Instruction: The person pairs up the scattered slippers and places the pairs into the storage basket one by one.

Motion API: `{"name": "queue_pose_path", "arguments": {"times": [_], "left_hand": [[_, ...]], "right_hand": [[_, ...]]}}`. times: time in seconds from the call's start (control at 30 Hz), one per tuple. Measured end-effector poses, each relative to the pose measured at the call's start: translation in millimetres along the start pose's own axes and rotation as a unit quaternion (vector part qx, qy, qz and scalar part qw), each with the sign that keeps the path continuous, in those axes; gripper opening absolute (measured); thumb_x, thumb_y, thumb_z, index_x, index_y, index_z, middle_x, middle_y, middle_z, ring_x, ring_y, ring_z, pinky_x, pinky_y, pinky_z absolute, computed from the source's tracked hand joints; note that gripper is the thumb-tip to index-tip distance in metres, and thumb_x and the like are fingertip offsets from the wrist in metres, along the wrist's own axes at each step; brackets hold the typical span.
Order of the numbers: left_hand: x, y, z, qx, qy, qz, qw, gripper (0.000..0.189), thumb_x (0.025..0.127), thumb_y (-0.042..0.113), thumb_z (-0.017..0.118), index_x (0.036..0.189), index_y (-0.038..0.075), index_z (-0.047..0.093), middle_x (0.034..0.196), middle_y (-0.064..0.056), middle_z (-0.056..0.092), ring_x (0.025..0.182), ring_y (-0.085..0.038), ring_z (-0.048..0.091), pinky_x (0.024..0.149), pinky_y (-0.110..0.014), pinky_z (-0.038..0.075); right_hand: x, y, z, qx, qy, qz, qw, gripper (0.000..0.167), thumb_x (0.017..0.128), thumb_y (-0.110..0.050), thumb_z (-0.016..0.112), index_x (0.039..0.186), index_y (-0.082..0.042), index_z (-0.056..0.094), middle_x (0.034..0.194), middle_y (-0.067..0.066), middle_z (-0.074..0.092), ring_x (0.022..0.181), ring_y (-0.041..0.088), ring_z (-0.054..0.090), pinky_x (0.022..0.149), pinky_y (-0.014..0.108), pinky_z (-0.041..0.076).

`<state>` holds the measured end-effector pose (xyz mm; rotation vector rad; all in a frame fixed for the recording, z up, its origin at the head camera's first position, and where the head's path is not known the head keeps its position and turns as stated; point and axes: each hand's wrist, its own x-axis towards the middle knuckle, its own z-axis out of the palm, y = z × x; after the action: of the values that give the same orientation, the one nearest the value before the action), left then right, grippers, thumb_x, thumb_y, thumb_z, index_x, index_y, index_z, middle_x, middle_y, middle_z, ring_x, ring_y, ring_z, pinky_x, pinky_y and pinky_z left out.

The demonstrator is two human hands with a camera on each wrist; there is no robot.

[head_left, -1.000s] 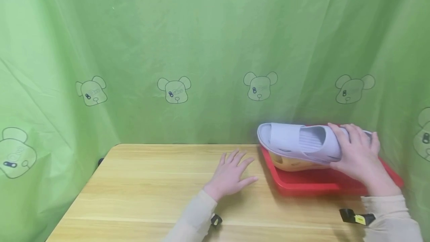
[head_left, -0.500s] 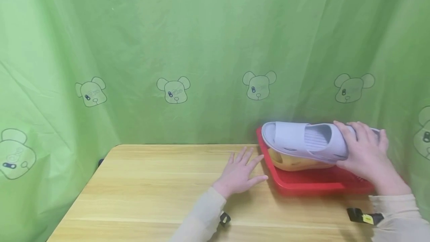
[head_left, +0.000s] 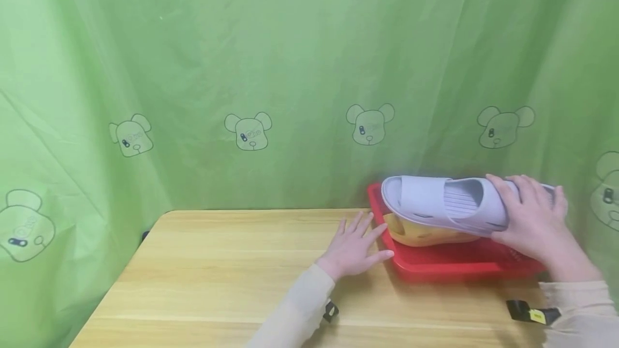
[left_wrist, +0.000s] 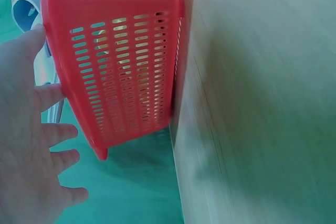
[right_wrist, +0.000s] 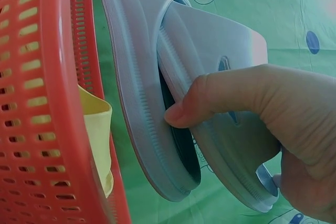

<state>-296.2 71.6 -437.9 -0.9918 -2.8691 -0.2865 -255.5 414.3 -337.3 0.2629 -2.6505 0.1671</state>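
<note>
My right hand grips a pair of pale lavender slide slippers, thumb on the near side and fingers over the top. In the right wrist view the two slippers are tucked one into the other, clear of the basket's rim. Below them a yellow slipper lies in a red slotted basket; part of it is hidden. My left hand has its fingers spread beside the basket's left side. In the left wrist view, fingertips of that hand reach the red rim.
The basket stands at the right back of a wooden table. Behind and around hangs a green curtain with printed bear heads. Black straps are at both wrists.
My left hand has moved right, up to the basket's rim. My right hand has carried the lavender slippers a little to the right, over the basket.
</note>
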Motion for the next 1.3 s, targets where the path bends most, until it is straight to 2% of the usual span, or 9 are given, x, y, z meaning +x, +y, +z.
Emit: {"name": "queue_pose_path", "arguments": {"times": [0.17, 0.4, 0.77, 1.03, 1.3], "left_hand": [[5.7, -1.8, -2.0, 0.006, -0.003, -0.003, 1.0000, 0.071, 0.092, 0.076, 0.018, 0.154, 0.041, 0.013, 0.165, 0.000, 0.014, 0.154, -0.022, 0.009, 0.121, -0.056, 0.020], [14.1, -2.4, -5.0, 0.001, -0.021, -0.005, 0.9998, 0.076, 0.090, 0.079, 0.018, 0.155, 0.040, 0.011, 0.165, -0.001, 0.014, 0.154, -0.022, 0.007, 0.123, -0.052, 0.015], [27.8, -5.2, -4.5, 0.008, -0.036, 0.013, 0.9993, 0.077, 0.091, 0.078, 0.019, 0.156, 0.037, 0.013, 0.166, -0.004, 0.010, 0.154, -0.023, 0.006, 0.122, -0.054, 0.016], [31.9, -4.0, -6.8, 0.010, -0.049, 0.012, 0.9987, 0.074, 0.090, 0.078, 0.017, 0.155, 0.042, 0.007, 0.166, -0.002, 0.008, 0.154, -0.021, 0.007, 0.123, -0.053, 0.016], [31.0, -0.5, -4.8, -0.001, -0.053, 0.011, 0.9985, 0.074, 0.091, 0.078, 0.018, 0.155, 0.042, 0.003, 0.166, -0.003, 0.006, 0.154, -0.022, 0.007, 0.122, -0.055, 0.014]], "right_hand": [[-0.5, -0.1, -2.5, -0.004, 0.000, -0.003, 1.0000, 0.135, 0.041, -0.019, 0.093, 0.155, -0.020, 0.020, 0.140, 0.033, 0.032, 0.135, 0.055, 0.020, 0.110, 0.072, -0.017], [-1.9, 1.5, -5.0, -0.008, -0.005, -0.007, 0.9999, 0.136, 0.041, -0.019, 0.093, 0.156, -0.021, 0.019, 0.140, 0.033, 0.032, 0.136, 0.055, 0.019, 0.110, 0.072, -0.018], [-5.0, 9.3, -8.6, -0.018, 0.000, -0.017, 0.9997, 0.138, 0.037, -0.019, 0.093, 0.155, -0.022, 0.021, 0.140, 0.030, 0.033, 0.134, 0.053, 0.021, 0.110, 0.073, -0.015], [-10.0, 17.1, -7.4, -0.022, 0.000, -0.026, 0.9994, 0.137, 0.035, -0.020, 0.092, 0.153, -0.021, 0.024, 0.139, 0.029, 0.034, 0.134, 0.054, 0.022, 0.110, 0.073, -0.015], [-12.1, 21.5, -7.0, -0.031, -0.014, -0.038, 0.9987, 0.133, 0.034, -0.017, 0.090, 0.151, -0.019, 0.026, 0.137, 0.027, 0.034, 0.135, 0.053, 0.021, 0.110, 0.074, -0.015]]}}
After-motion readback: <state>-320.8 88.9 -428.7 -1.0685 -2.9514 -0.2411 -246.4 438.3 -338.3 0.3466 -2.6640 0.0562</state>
